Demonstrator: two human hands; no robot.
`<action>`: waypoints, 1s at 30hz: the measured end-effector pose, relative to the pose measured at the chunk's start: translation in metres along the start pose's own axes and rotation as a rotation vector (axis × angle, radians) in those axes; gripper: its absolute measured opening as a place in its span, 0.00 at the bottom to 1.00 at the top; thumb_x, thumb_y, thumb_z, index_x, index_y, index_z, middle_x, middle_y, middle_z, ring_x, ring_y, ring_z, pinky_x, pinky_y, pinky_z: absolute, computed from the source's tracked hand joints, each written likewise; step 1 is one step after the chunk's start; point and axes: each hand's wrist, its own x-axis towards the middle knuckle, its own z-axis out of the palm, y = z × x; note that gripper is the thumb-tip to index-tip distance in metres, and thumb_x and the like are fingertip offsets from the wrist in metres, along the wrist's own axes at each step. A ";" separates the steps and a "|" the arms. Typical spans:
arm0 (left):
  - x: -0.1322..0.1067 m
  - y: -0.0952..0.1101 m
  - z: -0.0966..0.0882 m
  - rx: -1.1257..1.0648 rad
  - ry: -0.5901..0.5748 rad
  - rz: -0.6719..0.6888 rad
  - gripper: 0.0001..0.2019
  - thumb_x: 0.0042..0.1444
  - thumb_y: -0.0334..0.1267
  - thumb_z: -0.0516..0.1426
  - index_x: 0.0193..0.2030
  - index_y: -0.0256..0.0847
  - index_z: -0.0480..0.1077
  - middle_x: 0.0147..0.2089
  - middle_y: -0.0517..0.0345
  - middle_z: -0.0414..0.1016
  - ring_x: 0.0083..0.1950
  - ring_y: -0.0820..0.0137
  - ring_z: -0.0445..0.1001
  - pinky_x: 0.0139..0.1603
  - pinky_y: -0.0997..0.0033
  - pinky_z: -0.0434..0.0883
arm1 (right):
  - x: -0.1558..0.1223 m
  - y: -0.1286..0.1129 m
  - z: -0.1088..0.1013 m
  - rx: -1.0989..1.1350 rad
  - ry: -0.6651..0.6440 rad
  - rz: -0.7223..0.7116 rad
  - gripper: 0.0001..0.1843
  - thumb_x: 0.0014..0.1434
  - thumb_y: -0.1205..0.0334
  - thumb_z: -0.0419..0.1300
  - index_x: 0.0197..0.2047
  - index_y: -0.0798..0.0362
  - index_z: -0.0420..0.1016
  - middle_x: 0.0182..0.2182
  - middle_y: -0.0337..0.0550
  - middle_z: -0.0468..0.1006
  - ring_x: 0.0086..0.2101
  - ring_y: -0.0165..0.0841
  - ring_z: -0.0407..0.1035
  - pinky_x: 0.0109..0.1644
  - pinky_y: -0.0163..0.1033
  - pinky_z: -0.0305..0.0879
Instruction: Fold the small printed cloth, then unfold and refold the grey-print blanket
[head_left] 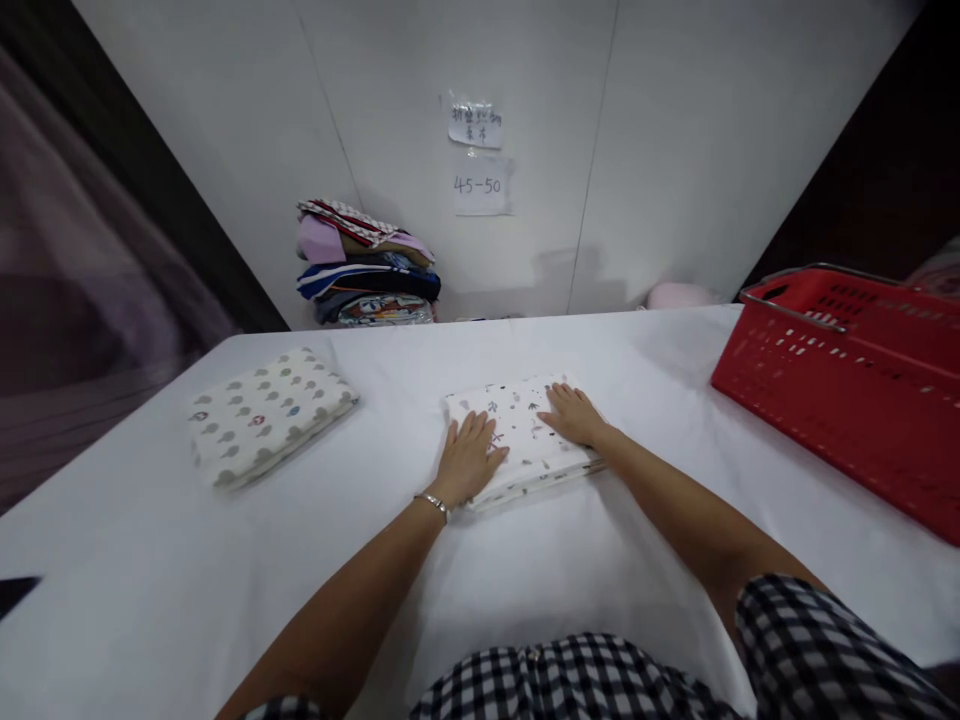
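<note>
A folded white cloth [525, 440] with small grey and red prints lies on the white-covered table in front of me. My left hand [469, 460] rests flat on its left side, fingers spread, with a metal bracelet at the wrist. On the right part of the same cloth lies my right hand [574, 412], palm down and fingers stretched out. Off to the left sits another folded white cloth [274, 412], patterned with grey round shapes, which neither hand touches.
A red plastic basket [847, 390] with a metal handle stands at the right of the table [300, 580]. Beyond the far edge, a stack of folded textiles [367, 270] is against the wall. Paper signs [480, 185] hang there; a pink object [679, 295] is behind the table.
</note>
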 end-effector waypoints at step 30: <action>-0.007 -0.031 -0.019 0.229 -0.073 0.317 0.22 0.60 0.37 0.48 0.62 0.51 0.55 0.65 0.57 0.55 0.66 0.60 0.51 0.63 0.48 0.49 | -0.035 0.037 -0.020 0.864 -0.036 0.389 0.15 0.41 0.53 0.65 0.27 0.55 0.70 0.16 0.35 0.68 0.16 0.25 0.59 0.19 0.32 0.55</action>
